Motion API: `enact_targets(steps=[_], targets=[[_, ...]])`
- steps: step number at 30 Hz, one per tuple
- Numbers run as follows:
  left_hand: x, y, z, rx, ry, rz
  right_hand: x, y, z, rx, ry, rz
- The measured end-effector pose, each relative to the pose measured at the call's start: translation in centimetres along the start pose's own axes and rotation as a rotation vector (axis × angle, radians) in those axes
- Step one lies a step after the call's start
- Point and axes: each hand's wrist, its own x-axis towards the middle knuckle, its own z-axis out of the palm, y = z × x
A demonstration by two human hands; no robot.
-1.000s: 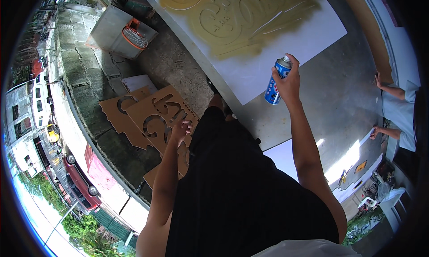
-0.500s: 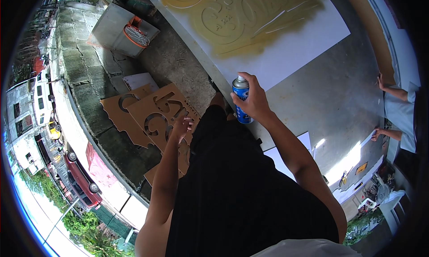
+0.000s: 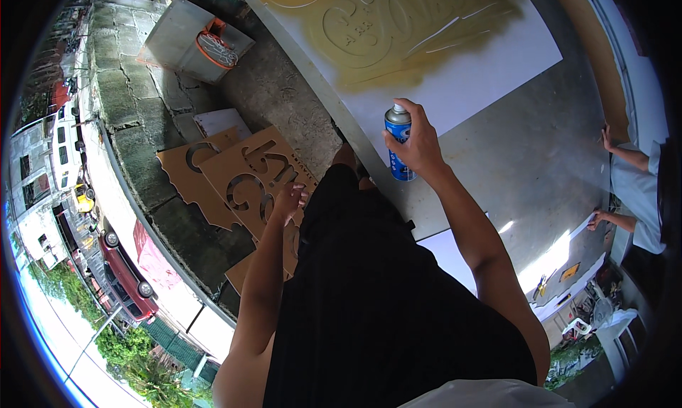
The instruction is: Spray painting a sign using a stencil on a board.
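Note:
Wrapped around a blue spray can [image 3: 399, 142] is my right hand [image 3: 419, 139], its index finger on the white nozzle at the top. The can is upright over the near edge of a grey metal table [image 3: 490, 156]. Beyond it lies a white sheet [image 3: 490, 88] with gold-brown paint [image 3: 398, 49] sprayed over raised lettering. My left hand [image 3: 290, 200] hangs low at my side with the fingers loosely curled and apart, holding nothing. Below it in the picture, cut-out brown cardboard stencils [image 3: 234, 163] lean on the ground.
Another person's hands [image 3: 604, 139] rest at the table's right edge. A basketball hoop [image 3: 215, 47] on its backboard stands at the far left, beside a block wall [image 3: 121, 88]. Pliers [image 3: 541, 286] and a white sheet [image 3: 451, 255] lie on the table nearer me.
My right hand has moved right and slightly farther away with the spray can. My left hand stays almost in place.

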Motion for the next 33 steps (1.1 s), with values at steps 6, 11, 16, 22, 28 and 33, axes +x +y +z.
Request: enact_targets(steps=[6,11,16,22,28,33], targets=[[0.9,-0.8,0.2,0.025,-0.006,-0.001,1.3,2.7,-3.7,-0.069,0.109,0.061],[1.2,0.4,0.8,-0.003,0.002,0.002,2.6,5.2,-7.8,-0.106,0.189,0.218],[1.4,1.2,0.7,-0.010,-0.046,-0.018,4.5,7.2,-12.1,-0.138,0.265,0.284],[1.3,2.2,1.3,0.013,0.020,-0.019,6.8,8.7,-16.9,-0.242,0.416,0.403],[1.5,2.2,1.2,0.010,0.010,0.011,8.8,10.4,-21.3,-0.311,0.550,0.359],[1.5,2.4,1.2,0.006,0.028,0.004,9.5,9.8,-23.0,-0.269,0.565,0.412]])
